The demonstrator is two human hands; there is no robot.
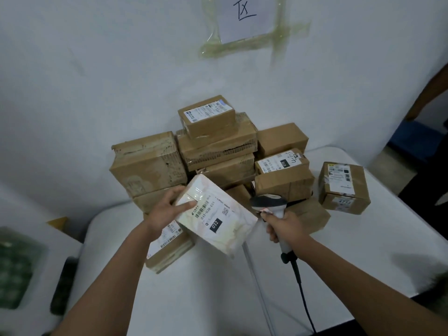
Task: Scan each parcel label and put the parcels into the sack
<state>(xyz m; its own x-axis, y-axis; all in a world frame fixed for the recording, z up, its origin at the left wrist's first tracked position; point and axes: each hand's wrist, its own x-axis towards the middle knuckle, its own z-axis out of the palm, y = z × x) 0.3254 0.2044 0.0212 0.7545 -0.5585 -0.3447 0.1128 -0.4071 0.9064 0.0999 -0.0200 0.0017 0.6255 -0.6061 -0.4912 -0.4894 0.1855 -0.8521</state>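
My left hand (169,209) grips a white parcel (218,219) by its left end and holds it tilted above the table, its label with "032" facing up. My right hand (282,226) grips the handle of a corded barcode scanner (268,202), whose head sits just right of the parcel, a red light showing at its window. Behind them a pile of brown cardboard parcels (218,144) leans against the wall. A brown parcel with a label (169,248) lies under my left wrist. No sack is recognisable in view.
A lone brown box (344,187) stands on the white table (218,299) at the right. The scanner cable (303,294) trails toward the front edge. A green object (17,265) lies on a surface at the far left. A taped paper sign (244,18) hangs on the wall.
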